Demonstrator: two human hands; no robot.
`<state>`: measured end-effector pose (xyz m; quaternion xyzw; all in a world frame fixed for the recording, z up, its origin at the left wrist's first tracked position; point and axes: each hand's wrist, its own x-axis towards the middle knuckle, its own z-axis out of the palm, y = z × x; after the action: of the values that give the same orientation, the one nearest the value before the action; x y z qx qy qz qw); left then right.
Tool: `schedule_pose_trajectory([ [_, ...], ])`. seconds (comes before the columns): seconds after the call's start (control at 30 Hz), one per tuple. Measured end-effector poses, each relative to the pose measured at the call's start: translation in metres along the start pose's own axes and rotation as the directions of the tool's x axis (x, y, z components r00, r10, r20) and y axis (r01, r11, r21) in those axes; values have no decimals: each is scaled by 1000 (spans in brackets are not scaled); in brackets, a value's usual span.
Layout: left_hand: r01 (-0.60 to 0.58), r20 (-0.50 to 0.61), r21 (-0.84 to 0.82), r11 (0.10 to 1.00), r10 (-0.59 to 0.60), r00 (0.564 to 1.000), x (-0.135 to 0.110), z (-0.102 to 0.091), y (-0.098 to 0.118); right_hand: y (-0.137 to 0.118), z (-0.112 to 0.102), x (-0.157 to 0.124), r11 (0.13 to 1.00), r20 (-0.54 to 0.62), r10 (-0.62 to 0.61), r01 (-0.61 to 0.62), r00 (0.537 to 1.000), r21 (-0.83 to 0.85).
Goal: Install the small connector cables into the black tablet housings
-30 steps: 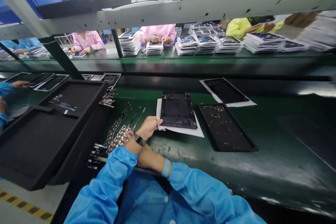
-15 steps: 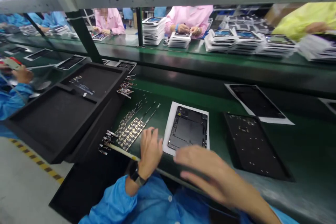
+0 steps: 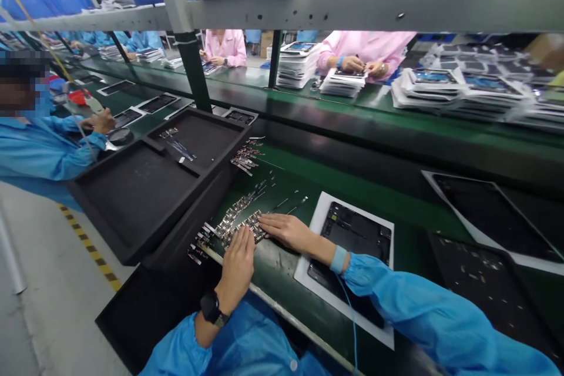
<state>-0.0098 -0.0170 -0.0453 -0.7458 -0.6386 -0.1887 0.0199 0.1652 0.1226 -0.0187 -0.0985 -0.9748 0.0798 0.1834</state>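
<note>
My left hand (image 3: 239, 262), a black watch on its wrist, lies with fingers outstretched on the near edge of a group of small circuit boards (image 3: 254, 221). From the right, my right hand (image 3: 288, 231) reaches to the same boards, its fingers straight and touching their edge. A blue wrist strap (image 3: 339, 259) with a cord is round my right wrist. Under my right forearm, an opened tablet (image 3: 358, 234) rests on a white sheet (image 3: 321, 207). Small flex-cable parts (image 3: 201, 241) lie left of my left hand.
Black foam trays (image 3: 132, 194) stand at the left, above bench height. A dark tray with small parts (image 3: 484, 270) and another tablet panel (image 3: 493, 205) lie to the right. Across the conveyor, people in pink work by paper stacks (image 3: 297, 66). A blue-sleeved co-worker (image 3: 39, 141) sits left.
My right hand has swung left across the tablet to the circuit boards. My left hand has come onto the boards' near edge. The view has turned left.
</note>
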Motion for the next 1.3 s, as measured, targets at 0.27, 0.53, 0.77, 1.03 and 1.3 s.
schedule_pose_trajectory([
  [0.27, 26, 77, 26, 999, -28, 997, 19, -9, -1, 10, -11, 12, 999, 77, -34, 36, 996, -24],
  [0.53, 38, -62, -50, 998, -41, 997, 0, -4, -4, 1, -10, 16, 998, 99, 11, -5, 995, -55],
  [0.77, -87, -196, -50, 995, 75, 978, -20, 8, -33, 5, -21, 26, 997, 176, 31, -19, 984, -69],
  [1.03, -111, -209, -26, 994, 103, 972, -12, 8, -35, 8, -24, 29, 999, 173, 24, -17, 985, -45],
  [1.3, -90, -324, 61, 994, 105, 940, -24, 2, -34, 7, -14, 18, 995, 101, 57, -49, 993, -82],
])
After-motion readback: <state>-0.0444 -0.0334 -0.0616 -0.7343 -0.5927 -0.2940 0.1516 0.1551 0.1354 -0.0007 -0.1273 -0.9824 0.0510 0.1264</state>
